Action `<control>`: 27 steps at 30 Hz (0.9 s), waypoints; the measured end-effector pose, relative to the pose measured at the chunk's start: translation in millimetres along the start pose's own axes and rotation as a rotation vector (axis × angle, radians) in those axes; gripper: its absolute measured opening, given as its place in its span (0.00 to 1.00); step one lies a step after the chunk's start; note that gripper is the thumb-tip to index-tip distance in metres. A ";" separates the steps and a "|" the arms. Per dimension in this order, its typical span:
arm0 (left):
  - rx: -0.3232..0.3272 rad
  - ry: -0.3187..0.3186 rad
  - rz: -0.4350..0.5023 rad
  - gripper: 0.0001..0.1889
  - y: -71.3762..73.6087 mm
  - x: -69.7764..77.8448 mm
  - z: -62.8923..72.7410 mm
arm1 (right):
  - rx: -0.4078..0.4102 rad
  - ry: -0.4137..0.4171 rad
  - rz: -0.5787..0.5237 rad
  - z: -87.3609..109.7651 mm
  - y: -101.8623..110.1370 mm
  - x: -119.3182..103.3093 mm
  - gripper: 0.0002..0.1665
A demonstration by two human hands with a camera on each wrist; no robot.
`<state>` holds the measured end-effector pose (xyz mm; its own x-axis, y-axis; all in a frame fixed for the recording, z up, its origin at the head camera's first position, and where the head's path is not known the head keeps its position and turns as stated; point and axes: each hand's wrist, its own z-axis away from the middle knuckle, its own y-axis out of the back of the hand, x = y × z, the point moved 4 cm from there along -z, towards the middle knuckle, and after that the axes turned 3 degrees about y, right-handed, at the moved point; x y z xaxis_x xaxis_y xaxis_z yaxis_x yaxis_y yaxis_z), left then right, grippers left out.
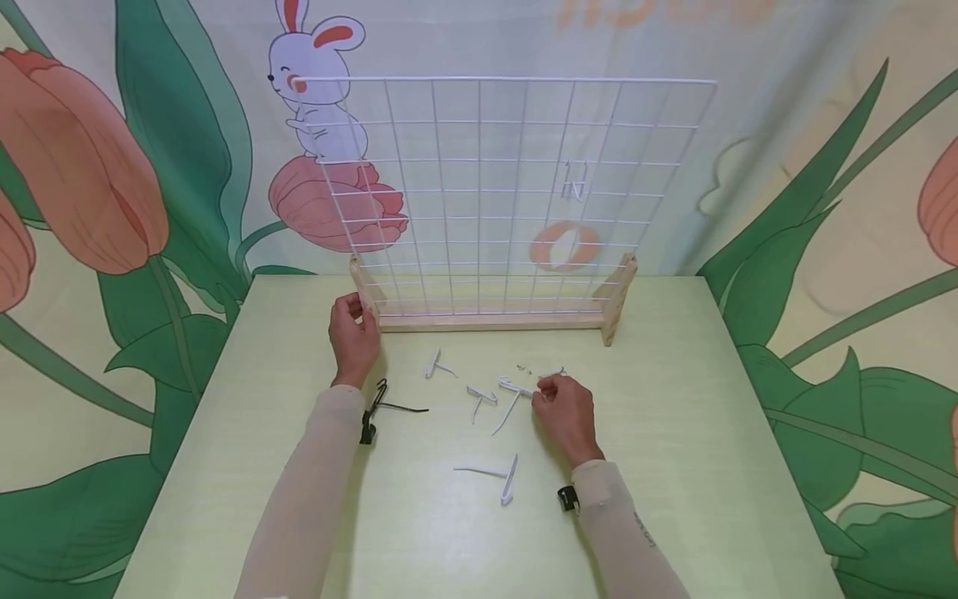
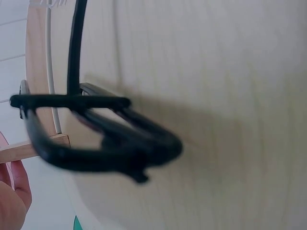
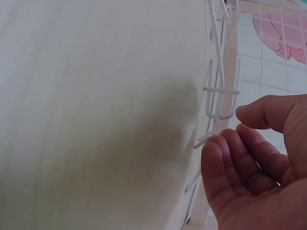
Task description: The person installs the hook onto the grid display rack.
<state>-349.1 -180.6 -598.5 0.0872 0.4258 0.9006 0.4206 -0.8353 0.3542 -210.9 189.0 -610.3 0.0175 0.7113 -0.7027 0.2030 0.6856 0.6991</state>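
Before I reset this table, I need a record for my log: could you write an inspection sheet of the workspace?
Surface: pale table, with small items lying loose on it.
Job's things: white wire grid upright in a wooden stand, one hung hook on it; at least four loose white hooks; one black hook, left of them in the head view.
Clutter: small bits near the right hand, too small to identify.
Hands: left hand at the stand's left end, grip unclear; right hand beside loose hooks, thumb apart from its fingers.
Cables: nothing seen.
Surroundings: printed backdrop with tulips and a rabbit.
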 end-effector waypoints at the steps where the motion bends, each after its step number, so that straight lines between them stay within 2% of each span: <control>1: -0.001 0.000 0.003 0.16 -0.2 0.4 0.2 | -0.001 -0.004 -0.005 0.1 -0.5 1.2 0.09; 13: 0.006 -0.009 0.009 0.16 -0.9 -1.1 -0.8 | -0.024 -0.016 -0.001 0.1 -9.9 7.5 0.06; 22: 0.018 -0.044 0.015 0.16 -0.4 -4.8 -1.3 | -0.027 -0.016 0.001 4.0 -11.7 4.5 0.04; 27: 0.009 -0.036 0.013 0.16 -1.1 -6.0 -2.1 | -0.035 -0.028 -0.009 6.2 -12.6 2.9 0.04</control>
<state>-351.9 -183.0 -603.7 0.1249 0.4276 0.8953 0.4273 -0.8376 0.3404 -207.3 181.5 -622.0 0.0437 0.7011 -0.7118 0.1688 0.6970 0.6969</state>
